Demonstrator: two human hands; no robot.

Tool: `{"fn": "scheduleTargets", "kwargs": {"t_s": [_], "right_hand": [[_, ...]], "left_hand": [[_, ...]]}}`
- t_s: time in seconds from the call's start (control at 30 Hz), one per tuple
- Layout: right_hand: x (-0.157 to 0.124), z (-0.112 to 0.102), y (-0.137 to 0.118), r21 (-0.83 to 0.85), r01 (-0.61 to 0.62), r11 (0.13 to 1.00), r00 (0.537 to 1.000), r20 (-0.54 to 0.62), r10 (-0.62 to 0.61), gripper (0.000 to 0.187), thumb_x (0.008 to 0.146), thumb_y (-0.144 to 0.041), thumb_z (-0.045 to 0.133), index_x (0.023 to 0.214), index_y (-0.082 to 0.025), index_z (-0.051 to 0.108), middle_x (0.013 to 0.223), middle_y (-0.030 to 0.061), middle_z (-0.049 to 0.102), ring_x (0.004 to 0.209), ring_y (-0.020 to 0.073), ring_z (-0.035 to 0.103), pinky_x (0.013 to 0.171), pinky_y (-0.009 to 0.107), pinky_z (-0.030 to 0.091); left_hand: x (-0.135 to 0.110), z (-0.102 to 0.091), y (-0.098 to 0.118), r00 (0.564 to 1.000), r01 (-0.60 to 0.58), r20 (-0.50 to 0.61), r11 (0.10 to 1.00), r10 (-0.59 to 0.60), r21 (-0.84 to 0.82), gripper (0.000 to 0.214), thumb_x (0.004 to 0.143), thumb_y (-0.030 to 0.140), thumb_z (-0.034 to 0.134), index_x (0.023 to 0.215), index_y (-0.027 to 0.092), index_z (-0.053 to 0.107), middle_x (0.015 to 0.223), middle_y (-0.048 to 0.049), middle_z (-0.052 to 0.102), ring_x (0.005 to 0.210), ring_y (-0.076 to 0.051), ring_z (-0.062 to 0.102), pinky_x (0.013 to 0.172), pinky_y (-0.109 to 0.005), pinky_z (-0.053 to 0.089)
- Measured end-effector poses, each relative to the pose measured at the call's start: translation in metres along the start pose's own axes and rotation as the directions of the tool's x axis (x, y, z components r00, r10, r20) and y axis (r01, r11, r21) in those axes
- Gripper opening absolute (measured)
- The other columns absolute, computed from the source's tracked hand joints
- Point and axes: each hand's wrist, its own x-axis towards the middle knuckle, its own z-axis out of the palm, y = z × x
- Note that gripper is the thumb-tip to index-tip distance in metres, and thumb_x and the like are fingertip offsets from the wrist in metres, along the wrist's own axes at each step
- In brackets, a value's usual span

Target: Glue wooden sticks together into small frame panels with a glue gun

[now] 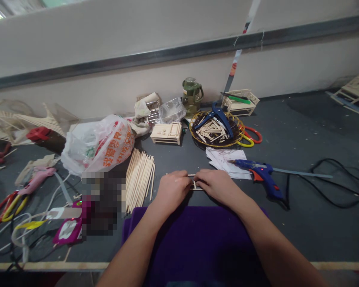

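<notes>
Both of my hands meet at the middle of the grey table, just beyond a purple cloth (197,235). My left hand (172,189) and my right hand (217,185) are closed, pinching a small frame of thin wooden sticks (194,184) between them. Only a short piece of the frame shows between the fingers. A bundle of long wooden sticks (139,179) lies just left of my left hand. A blue glue gun (261,175) lies right of my right hand, its nozzle over white paper (224,159).
A plastic bag (97,145), a small stick model (166,133), a wire basket of stick offcuts with blue cutters (217,127), a green jar (192,95) and another model (241,103) stand behind. Scissors and cables lie at left (8,205); black cable (332,179) at right.
</notes>
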Motion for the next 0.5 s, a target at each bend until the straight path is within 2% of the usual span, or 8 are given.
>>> {"fn": "scheduleTargets", "kwargs": {"t_s": [0.5], "right_hand": [[-0.0007,-0.0005,0.0002,0.006,0.002,1.0,1.0,-0.008,-0.002,0.016,0.088,-0.018,0.051,0.09,-0.022,0.067,0.085,0.0012,0.067,0.081,0.0149,0.06,0.065,0.024,0.032]], "left_hand": [[-0.0012,-0.0003,-0.0008,1.0,-0.001,-0.011,1.0,0.002,0.014,0.022,0.09,0.026,0.048,0.078,0.021,0.066,0.077,-0.0021,0.061,0.074,-0.016,0.057,0.061,-0.027,0.035]]}}
